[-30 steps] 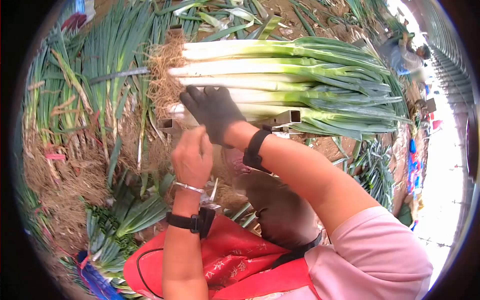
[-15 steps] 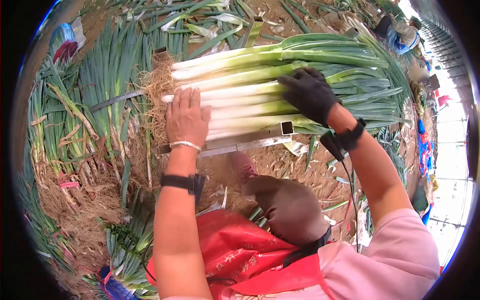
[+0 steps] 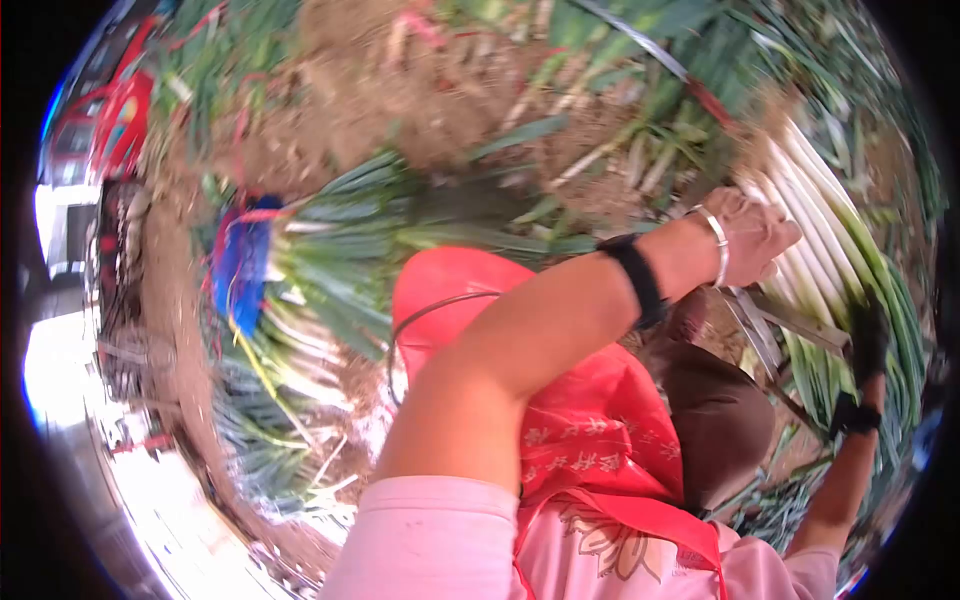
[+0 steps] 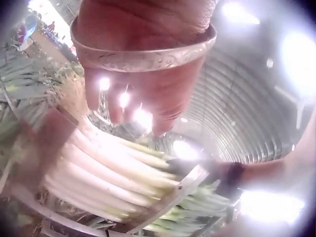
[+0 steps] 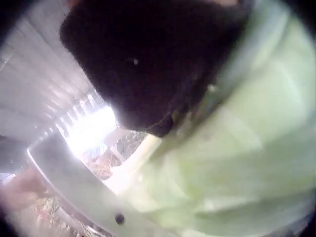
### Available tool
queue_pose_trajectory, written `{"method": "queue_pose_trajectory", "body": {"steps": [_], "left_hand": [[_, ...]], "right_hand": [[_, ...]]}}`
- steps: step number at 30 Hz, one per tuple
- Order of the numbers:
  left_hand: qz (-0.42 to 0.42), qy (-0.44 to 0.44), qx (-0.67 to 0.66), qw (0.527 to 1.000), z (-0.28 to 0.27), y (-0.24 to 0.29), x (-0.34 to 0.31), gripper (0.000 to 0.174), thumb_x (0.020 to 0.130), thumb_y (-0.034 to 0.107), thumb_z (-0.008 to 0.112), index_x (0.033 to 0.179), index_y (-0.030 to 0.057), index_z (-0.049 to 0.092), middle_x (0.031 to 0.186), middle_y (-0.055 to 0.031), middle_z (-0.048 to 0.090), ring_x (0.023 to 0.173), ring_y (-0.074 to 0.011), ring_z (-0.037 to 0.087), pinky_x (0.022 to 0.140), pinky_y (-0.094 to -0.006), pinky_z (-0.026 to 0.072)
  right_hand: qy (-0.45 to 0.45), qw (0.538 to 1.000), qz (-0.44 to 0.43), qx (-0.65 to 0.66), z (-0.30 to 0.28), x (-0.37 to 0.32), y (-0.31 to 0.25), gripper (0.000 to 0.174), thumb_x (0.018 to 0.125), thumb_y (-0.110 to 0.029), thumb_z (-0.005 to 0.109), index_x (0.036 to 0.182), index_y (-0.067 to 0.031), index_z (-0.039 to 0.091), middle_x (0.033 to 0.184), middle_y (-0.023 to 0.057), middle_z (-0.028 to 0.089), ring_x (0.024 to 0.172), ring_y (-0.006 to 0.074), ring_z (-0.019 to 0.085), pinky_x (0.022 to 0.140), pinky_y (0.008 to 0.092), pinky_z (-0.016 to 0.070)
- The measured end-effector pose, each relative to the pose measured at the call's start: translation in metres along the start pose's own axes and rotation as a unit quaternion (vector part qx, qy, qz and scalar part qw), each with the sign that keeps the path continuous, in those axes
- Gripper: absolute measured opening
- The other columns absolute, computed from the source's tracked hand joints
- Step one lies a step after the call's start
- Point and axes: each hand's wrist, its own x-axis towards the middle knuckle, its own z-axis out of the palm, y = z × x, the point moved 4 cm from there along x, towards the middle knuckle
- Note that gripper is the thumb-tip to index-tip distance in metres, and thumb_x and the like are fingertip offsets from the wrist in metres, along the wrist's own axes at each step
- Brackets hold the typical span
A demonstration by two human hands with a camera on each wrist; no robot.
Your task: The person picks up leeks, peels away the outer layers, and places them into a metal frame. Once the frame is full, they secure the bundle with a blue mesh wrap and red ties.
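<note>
A bundle of long green onions [image 3: 822,225] lies on a metal rack [image 3: 800,325], white stalks and roots toward the top of the head view, green leaves lower down. My bare left hand [image 3: 750,235], with a silver bangle [image 3: 716,240], is at the white stalks near the root end. In the left wrist view its fingers [image 4: 116,111] point down over the bundle, spread a little apart and loosely bent. My right hand [image 3: 870,340], in a black glove, lies against the green part of the bundle. The right wrist view shows the glove right on the leaves, its fingertips hidden.
More green onions [image 3: 310,340] lie on the ground to the left beside a blue wrap [image 3: 243,265]. Others [image 3: 650,150] are heaped beyond the rack, where a metal bar [image 3: 640,45] crosses. A red apron [image 3: 600,430] and a bent knee are close below the rack.
The head view has swung left, so the bundle now appears at the right edge and tilted. The right hand moved from the stalks to the leaves; the left hand came onto the root end.
</note>
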Motion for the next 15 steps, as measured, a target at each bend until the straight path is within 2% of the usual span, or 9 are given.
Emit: {"method": "queue_pose_trajectory", "body": {"steps": [1,2,4,6,7,8,10,13,15], "left_hand": [[-0.059,-0.030,-0.040,0.997,-0.031,-0.014,-0.047,0.032,0.084,0.029,0.057,0.111,0.0125,0.061,0.103,-0.0157,0.064,0.096,-0.0337,0.062,0.080,-0.0446,0.0494],[-0.114,-0.059,-0.084,0.988,-0.059,-0.027,-0.089,0.030,0.082,0.029,0.060,0.107,0.0127,0.061,0.087,-0.0148,0.067,0.080,-0.0353,0.066,0.068,-0.0443,0.0521],[-0.217,0.069,-0.132,0.965,-0.088,-0.076,-0.190,0.022,0.079,0.028,0.066,0.088,0.0081,0.064,0.079,-0.0153,0.065,0.074,-0.0346,0.065,0.066,-0.0429,0.0505],[-0.419,0.136,-0.063,0.896,-0.118,-0.110,-0.301,0.024,0.078,0.026,0.070,0.095,0.0092,0.066,0.078,-0.0119,0.066,0.072,-0.0268,0.067,0.066,-0.0368,0.0519],[-0.489,0.233,-0.111,0.833,-0.121,-0.123,-0.364,0.028,0.079,0.025,0.073,0.100,0.0077,0.066,0.084,-0.0092,0.069,0.076,-0.0219,0.068,0.070,-0.0337,0.0529],[-0.542,0.302,-0.085,0.779,-0.111,-0.145,-0.429,0.037,0.080,0.026,0.075,0.108,0.0056,0.062,0.091,-0.0090,0.070,0.082,-0.0196,0.067,0.073,-0.0328,0.0534],[-0.682,0.388,-0.075,0.616,-0.103,-0.161,-0.539,0.073,0.073,0.039,0.077,0.129,0.0011,0.049,0.115,-0.0199,0.063,0.103,-0.0326,0.063,0.091,-0.0389,0.0494],[-0.749,0.424,0.077,0.504,-0.094,-0.175,-0.633,0.092,0.071,0.047,0.078,0.138,-0.0036,0.040,0.124,-0.0251,0.057,0.111,-0.0346,0.059,0.096,-0.0401,0.0469],[-0.781,0.390,0.177,0.454,-0.102,-0.189,-0.648,0.100,0.069,0.051,0.079,0.140,-0.0041,0.037,0.126,-0.0261,0.056,0.113,-0.0337,0.058,0.096,-0.0400,0.0462]], "right_hand": [[0.003,0.991,0.036,0.132,-0.011,0.005,-0.006,0.042,0.094,-0.012,0.057,0.135,-0.0030,0.050,0.134,0.0130,0.054,0.125,0.0216,0.049,0.105,0.0344,0.0386],[0.029,0.998,-0.039,0.037,-0.032,0.020,-0.016,0.044,0.095,-0.011,0.055,0.137,-0.0025,0.048,0.138,0.0125,0.050,0.129,0.0203,0.046,0.107,0.0339,0.0365],[0.057,0.989,-0.120,-0.061,-0.064,0.029,-0.075,0.045,0.096,-0.010,0.053,0.139,-0.0020,0.045,0.142,0.0121,0.046,0.132,0.0189,0.042,0.109,0.0334,0.0345],[0.138,0.978,-0.147,-0.055,-0.086,0.023,-0.208,0.034,0.099,-0.013,0.051,0.132,-0.0078,0.050,0.120,0.0146,0.059,0.111,0.0214,0.056,0.096,0.0367,0.0441],[0.150,0.974,-0.159,-0.055,-0.083,0.019,-0.225,0.034,0.099,-0.013,0.051,0.132,-0.0078,0.050,0.120,0.0146,0.059,0.111,0.0214,0.056,0.096,0.0367,0.0441],[0.116,0.991,-0.048,0.048,-0.073,0.017,-0.228,0.034,0.096,-0.014,0.054,0.129,-0.0035,0.053,0.124,0.0157,0.058,0.113,0.0250,0.056,0.097,0.0378,0.0440],[0.074,0.985,0.045,0.148,-0.063,0.023,-0.267,0.036,0.094,-0.015,0.057,0.127,0.0008,0.056,0.127,0.0168,0.058,0.115,0.0286,0.056,0.098,0.0388,0.0439],[-0.067,0.976,-0.168,0.118,-0.040,0.020,-0.394,0.043,0.096,-0.006,0.051,0.139,-0.0021,0.045,0.142,0.0119,0.047,0.131,0.0208,0.044,0.111,0.0343,0.0310],[-0.084,0.973,-0.197,0.081,-0.019,0.020,-0.427,0.044,0.094,-0.002,0.053,0.137,-0.0013,0.048,0.139,0.0110,0.051,0.130,0.0205,0.046,0.109,0.0332,0.0328]]}}
